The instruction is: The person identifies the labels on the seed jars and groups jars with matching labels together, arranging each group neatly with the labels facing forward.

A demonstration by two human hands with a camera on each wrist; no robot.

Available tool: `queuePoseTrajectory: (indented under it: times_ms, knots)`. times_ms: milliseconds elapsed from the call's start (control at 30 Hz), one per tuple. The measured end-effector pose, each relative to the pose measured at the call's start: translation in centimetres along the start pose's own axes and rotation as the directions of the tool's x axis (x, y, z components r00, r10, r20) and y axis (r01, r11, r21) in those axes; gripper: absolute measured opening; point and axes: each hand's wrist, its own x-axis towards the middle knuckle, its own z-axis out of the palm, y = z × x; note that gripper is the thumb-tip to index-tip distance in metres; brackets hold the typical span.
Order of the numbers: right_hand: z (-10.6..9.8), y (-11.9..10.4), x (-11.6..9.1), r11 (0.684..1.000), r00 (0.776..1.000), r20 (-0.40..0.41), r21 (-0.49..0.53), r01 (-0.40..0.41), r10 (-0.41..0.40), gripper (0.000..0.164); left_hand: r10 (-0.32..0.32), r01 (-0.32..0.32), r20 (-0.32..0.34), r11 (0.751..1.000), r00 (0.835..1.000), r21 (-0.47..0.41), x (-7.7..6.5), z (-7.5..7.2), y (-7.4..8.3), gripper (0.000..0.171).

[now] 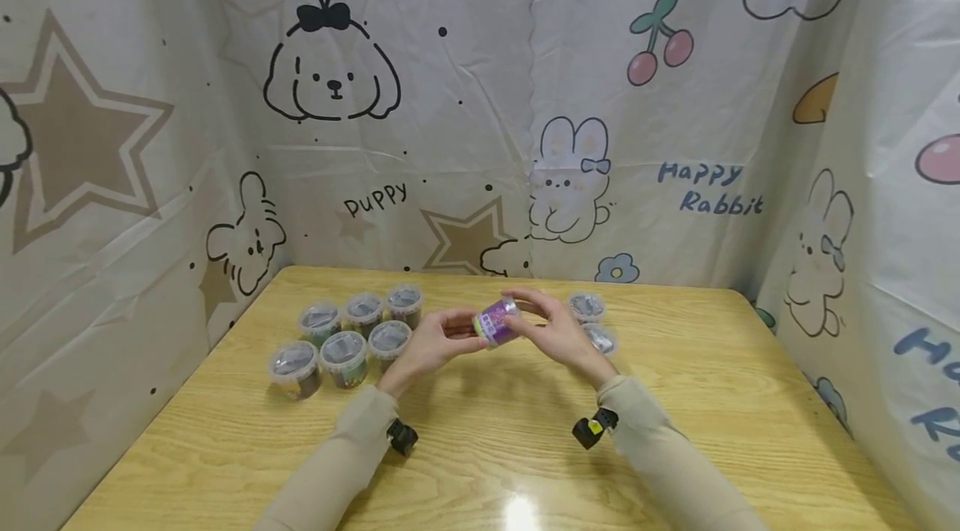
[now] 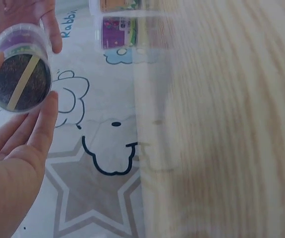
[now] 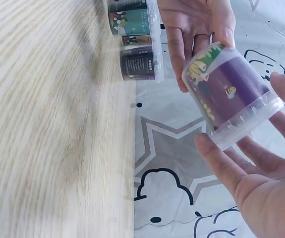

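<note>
A clear plastic tub (image 1: 496, 324) with a purple label is held up over the table, tilted, between both hands. My left hand (image 1: 441, 339) holds its base end, thumb on one side and fingers on the other. At the lidded end, my right hand (image 1: 551, 328) grips the rim between thumb and fingers. The left wrist view shows the dark round base of the tub (image 2: 22, 82) with a beige strip across it. A bee and yellow flowers show on the label of the tub (image 3: 231, 91) in the right wrist view, with the translucent lid (image 3: 249, 124) beside the right fingers.
Several similar lidded tubs (image 1: 344, 358) stand in two rows on the left of the wooden table (image 1: 480, 448). Two more tubs (image 1: 587, 306) are behind the right hand, one partly covered by it. A printed curtain (image 1: 465, 97) surrounds the table's back and sides.
</note>
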Motion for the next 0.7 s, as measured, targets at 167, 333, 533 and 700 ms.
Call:
queuePoseTrajectory:
  times_ms: [167,333,533,700]
  knots:
    - [0.11,0.05,0.05,0.998,1.000,-0.020,0.059,-0.004,0.005,0.054,0.000,-0.001,-0.027,0.999,1.000,-0.033,-0.05,0.16,-0.03,0.052]
    - [0.10,0.23,0.06,0.998,1.000,-0.015,0.064,0.007,-0.006,0.054,0.015,-0.015,-0.012,1.000,1.000,-0.011,-0.11,0.07,-0.06,0.049]
    - [0.27,0.52,0.04,0.997,1.000,-0.010,0.067,0.029,-0.029,0.053,-0.001,0.001,0.016,1.000,1.000,0.016,-0.23,-0.04,-0.08,0.052]
    - [0.56,0.48,-0.16,0.996,0.997,-0.074,0.084,-0.031,0.038,0.045,0.000,-0.001,-0.017,0.999,1.000,-0.034,-0.24,0.17,0.03,0.053]
